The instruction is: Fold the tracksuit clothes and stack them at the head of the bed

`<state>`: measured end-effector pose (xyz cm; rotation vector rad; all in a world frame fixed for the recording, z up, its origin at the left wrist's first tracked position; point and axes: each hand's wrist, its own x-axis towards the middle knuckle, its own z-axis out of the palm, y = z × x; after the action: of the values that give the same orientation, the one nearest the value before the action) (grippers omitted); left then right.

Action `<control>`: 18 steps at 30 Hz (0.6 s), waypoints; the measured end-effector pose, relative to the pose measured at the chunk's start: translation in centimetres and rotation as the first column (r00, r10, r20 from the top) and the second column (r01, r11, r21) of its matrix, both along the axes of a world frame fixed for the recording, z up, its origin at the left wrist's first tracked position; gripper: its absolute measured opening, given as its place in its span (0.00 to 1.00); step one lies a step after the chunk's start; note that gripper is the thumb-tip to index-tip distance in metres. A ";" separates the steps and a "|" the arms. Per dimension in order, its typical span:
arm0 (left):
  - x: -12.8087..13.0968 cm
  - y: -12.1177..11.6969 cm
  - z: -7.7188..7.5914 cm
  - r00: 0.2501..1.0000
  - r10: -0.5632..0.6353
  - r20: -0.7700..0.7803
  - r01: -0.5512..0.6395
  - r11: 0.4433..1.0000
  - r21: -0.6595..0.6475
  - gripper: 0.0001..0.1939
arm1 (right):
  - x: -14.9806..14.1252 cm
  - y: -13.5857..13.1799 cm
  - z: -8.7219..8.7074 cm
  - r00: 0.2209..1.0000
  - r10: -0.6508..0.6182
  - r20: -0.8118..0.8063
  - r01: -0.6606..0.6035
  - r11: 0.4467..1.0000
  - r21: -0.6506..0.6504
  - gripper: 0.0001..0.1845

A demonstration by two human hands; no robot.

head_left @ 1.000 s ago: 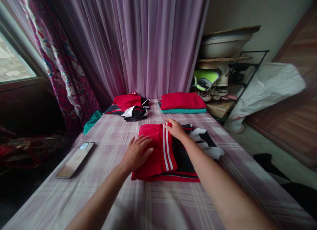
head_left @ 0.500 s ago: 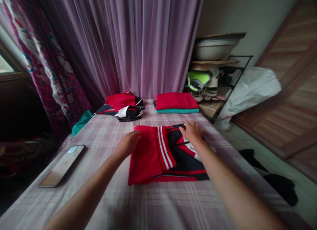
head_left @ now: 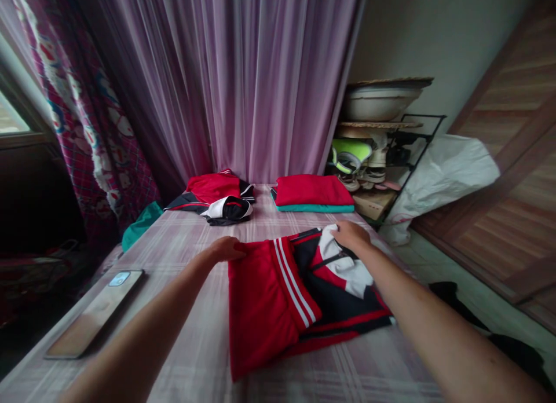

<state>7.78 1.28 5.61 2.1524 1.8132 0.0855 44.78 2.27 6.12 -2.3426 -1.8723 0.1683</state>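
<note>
A red, black and white jacket (head_left: 264,299) lies partly folded on the bed, its striped red hem turned over toward the right. My left hand (head_left: 228,249) pinches the jacket's far left corner, fingers closed on the red cloth. At the far right, my right hand (head_left: 351,236) grips the jacket beside its white collar (head_left: 354,275); some of those fingers are hidden. The far edge looks slightly raised, while the near left corner hangs down toward the sheet.
Behind are a folded red-and-teal stack (head_left: 315,191) and a heap of red and black clothes (head_left: 212,189). A phone (head_left: 95,313) lies on the left of the plaid sheet (head_left: 191,339). Beyond the right edge stand a shoe rack (head_left: 417,131) and a white sack (head_left: 447,171).
My left hand has closed on the jacket's far left corner. The right hand, spread half a second ago, now grips near the collar. The jacket has lifted and tilted; the view has shifted.
</note>
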 end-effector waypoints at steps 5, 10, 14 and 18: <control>-4.3 -7.1 -0.1 0.991 0.124 -0.047 -0.127 0.990 -0.064 0.14 | -9.4 4.8 4.1 0.940 0.336 -0.059 -0.292 0.883 0.368 0.16; -8.5 -13.8 -0.1 0.985 0.140 0.102 -0.103 0.948 -0.301 0.23 | -16.7 5.3 4.5 0.779 0.586 -0.221 -0.490 0.790 0.369 0.29; -9.1 -12.7 -0.8 0.912 0.275 0.303 -0.186 0.938 -0.293 0.33 | -13.7 2.4 1.7 0.879 0.430 -0.205 -0.375 0.890 0.260 0.21; -6.8 -9.8 -1.7 0.904 0.303 0.301 -0.267 0.951 -0.157 0.33 | -8.3 -3.2 -3.0 0.924 0.153 -0.349 -0.140 0.988 0.064 0.25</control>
<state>1.02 -8.53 3.90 1.6672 1.8706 0.3727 36.46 -0.89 3.15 -1.9826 -1.8464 0.5280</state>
